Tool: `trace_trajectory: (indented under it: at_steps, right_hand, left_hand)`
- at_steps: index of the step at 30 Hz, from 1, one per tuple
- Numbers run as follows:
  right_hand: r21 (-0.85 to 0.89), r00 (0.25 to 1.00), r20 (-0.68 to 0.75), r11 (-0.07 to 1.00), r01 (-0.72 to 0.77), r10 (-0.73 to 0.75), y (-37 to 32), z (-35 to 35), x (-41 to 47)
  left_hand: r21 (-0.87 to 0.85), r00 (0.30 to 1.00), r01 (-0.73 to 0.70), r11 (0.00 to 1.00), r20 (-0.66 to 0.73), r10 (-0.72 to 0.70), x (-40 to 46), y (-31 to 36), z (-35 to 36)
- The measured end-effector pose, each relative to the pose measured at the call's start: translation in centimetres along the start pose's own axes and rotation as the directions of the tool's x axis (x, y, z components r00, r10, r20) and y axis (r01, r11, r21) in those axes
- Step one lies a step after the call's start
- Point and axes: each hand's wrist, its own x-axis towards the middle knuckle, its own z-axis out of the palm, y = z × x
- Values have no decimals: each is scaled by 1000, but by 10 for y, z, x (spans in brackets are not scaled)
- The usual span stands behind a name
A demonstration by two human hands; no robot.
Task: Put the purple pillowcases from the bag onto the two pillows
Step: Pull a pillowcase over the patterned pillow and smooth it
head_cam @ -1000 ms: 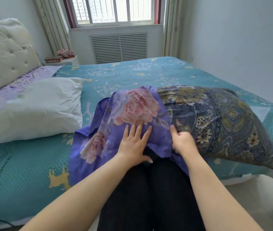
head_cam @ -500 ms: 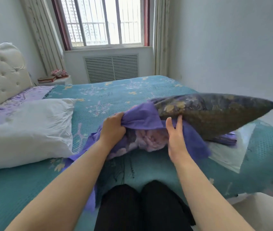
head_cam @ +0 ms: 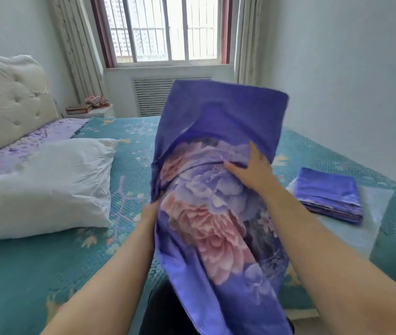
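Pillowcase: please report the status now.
Both hands grip the purple floral pillowcase, upright over its pillow: left hand, right hand. Second folded pillowcase waits. White pillow bare.

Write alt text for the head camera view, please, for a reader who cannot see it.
A person holds a pillow upright in a purple floral pillowcase, left hand at its edge, right hand gripping the front. A bare white pillow and a folded purple pillowcase lie on the bed.
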Motion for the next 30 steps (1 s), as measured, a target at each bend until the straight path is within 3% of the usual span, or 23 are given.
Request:
trace_trajectory:
  at_steps: [3, 5, 8, 10, 12, 15, 17, 19, 20, 22, 24, 27, 28, 30]
  right_hand:
    - [140, 892, 350, 926, -351, 285, 60, 34, -25]
    - [157, 848, 429, 898, -410, 312, 81, 44, -38]
    - [161, 799, 471, 854, -495, 375, 89, 45, -41]
    - [81, 770, 504, 866, -493, 390, 81, 36, -39]
    - [-8, 803, 494, 925, -380, 334, 71, 23, -34]
    - [132, 864, 434, 931, -341, 255, 71, 9, -32]
    - [394, 792, 570, 772, -499, 221, 90, 10, -39]
    - [589, 703, 703, 468, -659, 106, 99, 16, -62]
    - [632, 685, 727, 339, -697, 53, 101, 19, -76]
    - [672, 678, 733, 201, -712, -50, 105, 29, -105]
    - [701, 714, 700, 223, -677, -32, 104, 37, -129]
    - [744, 820, 565, 371, -556, 96, 100, 35, -139]
    - [754, 829, 552, 369, -543, 92, 95, 25, -137]
    - [758, 813, 579, 323, -567, 70, 93, 0, -130]
  left_hand:
    - [93, 993, 120, 988, 8, -121, 8, -42, -9]
    - [56, 999, 47, 997, -15, -46, 13, -51, -17]
    - [62, 986, 156, 986, -75, -151, 17, -59, -32]
    - [57, 956, 276, 960, 86, -280, 3, -47, -36]
    - [60, 892, 319, 946, 318, -321, -19, -29, -40]
    - [-123, 843, 336, 934, 481, -240, -41, -19, -53]
    - [-287, 859, 355, 890, 476, -189, -51, -22, -55]
    - [-450, 885, 359, 818, 442, -145, -62, -34, -42]
    - [-546, 916, 319, 775, 389, -103, -68, -42, -31]
    - [-623, 984, 150, 768, 168, -56, -80, -61, -7]
    - [-512, 999, -14, 859, -35, -5, -102, -69, 10]
    - [-223, 988, -78, 972, -145, 46, -114, -60, 2]
    - [-127, 990, -54, 990, -133, 37, -110, -52, -10]
    - [12, 999, -2, 1000, 40, 1, -103, -37, -41]
